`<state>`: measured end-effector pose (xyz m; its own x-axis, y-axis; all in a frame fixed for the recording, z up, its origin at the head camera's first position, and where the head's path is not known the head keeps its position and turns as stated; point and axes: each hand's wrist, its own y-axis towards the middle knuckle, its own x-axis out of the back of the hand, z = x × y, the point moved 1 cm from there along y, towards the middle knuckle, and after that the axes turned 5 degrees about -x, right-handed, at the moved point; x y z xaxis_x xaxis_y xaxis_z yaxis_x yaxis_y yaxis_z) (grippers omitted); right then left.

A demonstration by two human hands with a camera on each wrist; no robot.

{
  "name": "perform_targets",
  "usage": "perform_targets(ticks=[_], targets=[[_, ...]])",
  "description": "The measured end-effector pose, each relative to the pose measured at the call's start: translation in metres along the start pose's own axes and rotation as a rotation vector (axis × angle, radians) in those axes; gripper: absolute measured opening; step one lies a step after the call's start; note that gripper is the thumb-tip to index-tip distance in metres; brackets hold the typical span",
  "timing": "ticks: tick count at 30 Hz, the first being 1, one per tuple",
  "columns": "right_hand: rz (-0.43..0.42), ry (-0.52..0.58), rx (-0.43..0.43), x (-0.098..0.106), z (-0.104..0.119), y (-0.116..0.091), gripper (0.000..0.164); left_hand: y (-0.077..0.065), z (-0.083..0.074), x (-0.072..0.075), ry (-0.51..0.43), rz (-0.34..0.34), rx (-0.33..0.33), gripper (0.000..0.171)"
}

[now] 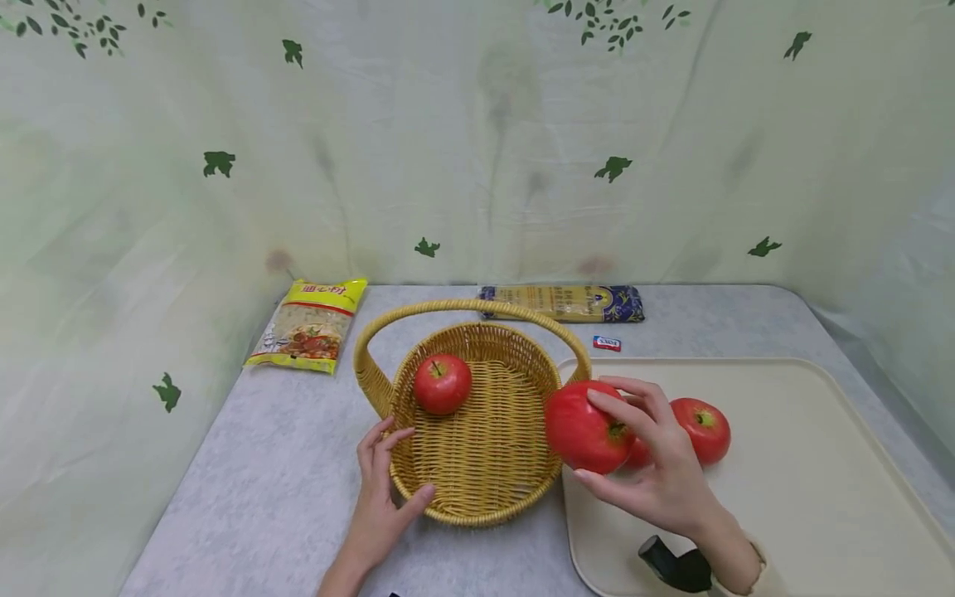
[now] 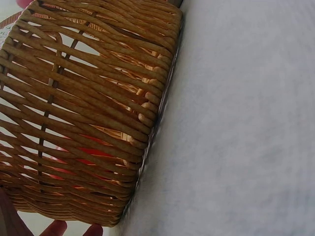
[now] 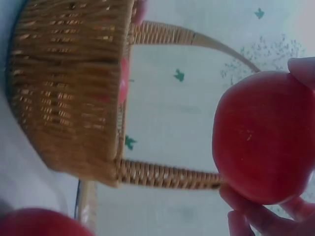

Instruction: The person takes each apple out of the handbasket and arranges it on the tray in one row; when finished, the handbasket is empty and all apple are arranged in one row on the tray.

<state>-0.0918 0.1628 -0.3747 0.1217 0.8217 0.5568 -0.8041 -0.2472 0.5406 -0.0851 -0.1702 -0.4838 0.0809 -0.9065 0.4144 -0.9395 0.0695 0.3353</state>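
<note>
A yellow wicker basket point(image 1: 485, 518) with an arched handle stands upright on the table. One red apple point(image 1: 443, 384) lies inside, towards its left wall. My left hand point(image 1: 380, 502) rests on the basket's near left rim, fingers and thumb spread over the edge. In the right hand point(image 1: 664, 473) I grip another red apple point(image 1: 585, 427) between thumb and fingers, just above the basket's right rim; the right wrist view shows this held apple point(image 3: 263, 140) beside the handle. Behind that hand, a red apple point(image 1: 701, 429) sits on the beige tray point(image 1: 806, 481), with one more mostly hidden beside it.
A dark curved object point(image 1: 671, 564) lies on the tray, partly covered by my right wrist. At the back are a yellow food bag point(image 1: 309, 325), a long blue-and-gold packet point(image 1: 567, 303) and a small red-and-blue packet point(image 1: 607, 343). A leaf-printed curtain point(image 1: 477, 166) surrounds the table.
</note>
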Motion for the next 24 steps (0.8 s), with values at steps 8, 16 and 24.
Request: perform_targets(ticks=[8,16,24], targets=[[-0.133,-0.005,-0.063,0.022,-0.021,-0.011,0.087,0.000,0.000,0.001,0.001,0.003,0.005,0.065],[-0.252,-0.110,-0.122,0.044,-0.050,-0.018,0.090,-0.001,0.002,0.001,0.005,0.002,-0.001,0.065],[-0.355,-0.157,-0.179,0.063,-0.073,-0.025,0.089,-0.001,0.001,0.000,0.008,0.003,0.009,0.065]])
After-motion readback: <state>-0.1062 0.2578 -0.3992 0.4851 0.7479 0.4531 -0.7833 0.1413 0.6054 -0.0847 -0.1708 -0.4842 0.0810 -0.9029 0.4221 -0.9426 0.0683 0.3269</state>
